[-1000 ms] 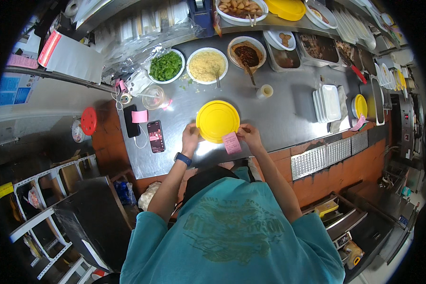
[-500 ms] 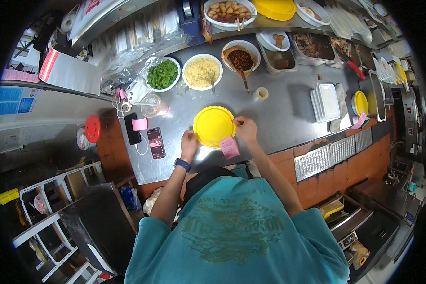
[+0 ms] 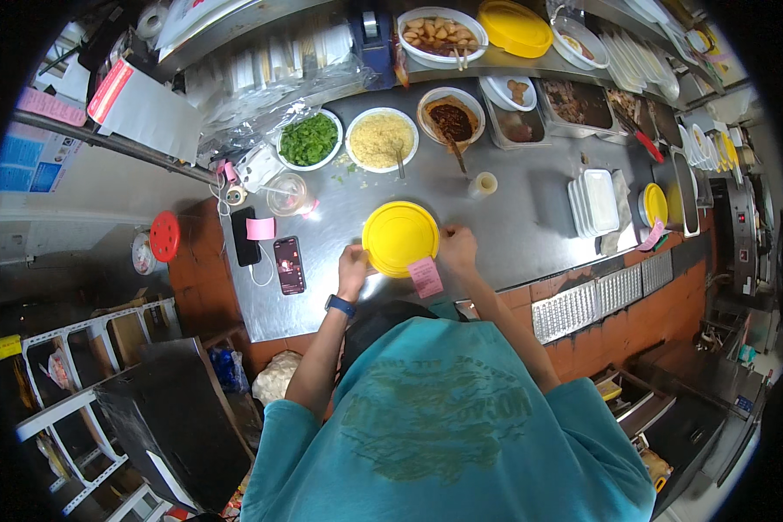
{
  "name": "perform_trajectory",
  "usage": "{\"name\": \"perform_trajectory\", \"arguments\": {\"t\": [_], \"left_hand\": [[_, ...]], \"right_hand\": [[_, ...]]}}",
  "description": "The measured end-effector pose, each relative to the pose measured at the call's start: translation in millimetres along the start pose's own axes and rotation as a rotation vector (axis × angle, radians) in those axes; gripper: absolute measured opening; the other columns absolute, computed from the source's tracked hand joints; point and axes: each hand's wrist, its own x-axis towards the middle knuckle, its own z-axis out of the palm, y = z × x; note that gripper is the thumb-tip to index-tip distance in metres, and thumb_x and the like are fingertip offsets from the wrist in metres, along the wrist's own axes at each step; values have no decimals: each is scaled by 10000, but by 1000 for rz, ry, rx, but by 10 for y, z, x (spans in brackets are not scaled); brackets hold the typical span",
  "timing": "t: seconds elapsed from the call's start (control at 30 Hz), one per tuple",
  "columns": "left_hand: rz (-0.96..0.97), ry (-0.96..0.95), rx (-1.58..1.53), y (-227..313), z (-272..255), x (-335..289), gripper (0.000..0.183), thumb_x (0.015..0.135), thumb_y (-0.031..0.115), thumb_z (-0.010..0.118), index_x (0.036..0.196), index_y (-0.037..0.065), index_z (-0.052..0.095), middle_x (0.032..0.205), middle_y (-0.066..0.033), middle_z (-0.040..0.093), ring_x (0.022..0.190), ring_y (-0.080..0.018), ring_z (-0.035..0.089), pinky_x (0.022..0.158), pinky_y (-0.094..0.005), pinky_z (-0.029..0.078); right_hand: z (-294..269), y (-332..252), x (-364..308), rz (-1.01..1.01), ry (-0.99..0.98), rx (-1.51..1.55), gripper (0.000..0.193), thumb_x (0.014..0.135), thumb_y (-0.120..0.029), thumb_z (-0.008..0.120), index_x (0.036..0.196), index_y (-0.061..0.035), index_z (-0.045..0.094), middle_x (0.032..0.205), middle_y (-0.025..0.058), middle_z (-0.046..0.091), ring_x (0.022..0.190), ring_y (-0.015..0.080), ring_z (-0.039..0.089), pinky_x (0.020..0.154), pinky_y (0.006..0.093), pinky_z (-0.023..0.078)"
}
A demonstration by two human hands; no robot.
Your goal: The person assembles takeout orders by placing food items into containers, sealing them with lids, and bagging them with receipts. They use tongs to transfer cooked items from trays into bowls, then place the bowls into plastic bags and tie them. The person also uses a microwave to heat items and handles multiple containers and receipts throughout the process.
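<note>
From my end I take the white round bowl of pale minced food [image 3: 381,135] as my landmark. The flat, round yellow plastic lid [image 3: 400,238] is at the grey steel bench [image 3: 518,230], on the wearer's side of that bowl and slightly right of it; whether a container sits beneath it I can't tell. My left hand [image 3: 352,267] is at its left rim, fingers curled, and my right hand [image 3: 459,248] is bent just beside its right rim; I can't tell whether either set of fingers is grasping it.

I'd judge the step in hand as settling the lid, with the pink paper slip [image 3: 425,277] at its near right edge. The next move calls for even contact on both sides without creasing the slip.

The lid lies face up; being round, it has no long axis. The slip's long axis runs from the lid toward the wearer, leaning slightly right.
</note>
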Motion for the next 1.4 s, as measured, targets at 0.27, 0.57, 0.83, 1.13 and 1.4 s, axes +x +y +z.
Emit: {"name": "perform_trajectory", "arguments": {"t": [0.27, 0.57, 0.83, 1.13, 1.4], "left_hand": [[-6, -93, -124, 163, 75, -160, 163, 1021, 111, 527, 1113, -23, 528, 1062, -170, 629, 949, -286, 704, 775, -377, 636], [-118, -38, -107, 285, 147, -180, 123, 1013, 42, 492, 1114, -28, 500, 1010, -158, 618, 894, -265, 706, 750, -408, 651], [-130, -29, -115, 287, 141, -191, 136, 987, 57, 527, 1104, -11, 509, 1007, -146, 607, 864, -266, 702, 664, -386, 655], [-27, -28, 20, 230, 147, -160, 137, 1000, 53, 513, 1116, -17, 491, 981, -143, 610, 817, -237, 697, 668, -379, 652], [-41, -11, 38, 222, 169, -130, 148, 998, 46, 508, 1118, -35, 478, 1009, -175, 614, 845, -277, 709, 687, -381, 649]], "right_hand": [[-77, 27, 12, -100, 74, 63, 187, 865, -187, 650, 908, -35, 749, 844, 169, 733, 805, 344, 719, 719, 408, 559], [-91, -24, 44, -22, 27, 30, 195, 859, -188, 635, 950, -55, 745, 888, 191, 721, 848, 384, 700, 744, 430, 551], [-21, 298, 6, 194, -300, 611, 270, 826, -123, 710, 1043, 33, 668, 838, 181, 724, 757, 272, 718, 697, 370, 561], [-136, 141, -4, -153, 2, 104, 180, 864, -177, 633, 931, -50, 741, 852, 179, 719, 776, 359, 708, 706, 416, 555], [-129, -10, 102, 3, -14, -25, 234, 837, -240, 641, 940, -76, 772, 842, 212, 716, 846, 400, 702, 748, 460, 555]]}}
